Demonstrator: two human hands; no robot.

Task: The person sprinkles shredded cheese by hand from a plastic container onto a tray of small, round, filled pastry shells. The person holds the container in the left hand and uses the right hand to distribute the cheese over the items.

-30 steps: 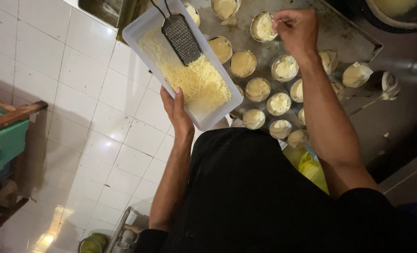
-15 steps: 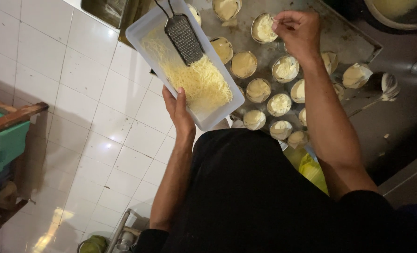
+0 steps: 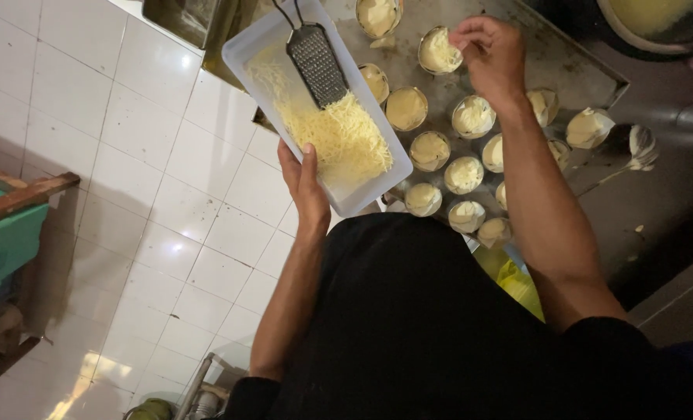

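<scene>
No labels, signs or screens visible. Only possible package: yellow plastic bag (image 3: 515, 281), crumpled, glossy, low beside metal tray (image 3: 587, 74) edge, just under nearest paper cups (image 3: 466, 216), partly hidden behind black shirt and right forearm. Print on it not discernible.

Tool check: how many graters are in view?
1. The metal grater lies in the white tray that the left hand holds, its end on the grated cheese. None seems hidden.

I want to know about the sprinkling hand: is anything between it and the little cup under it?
Nothing visible. The right hand hangs just beside and above the batter cup on the metal tray, pinched fingers over its rim.
</scene>
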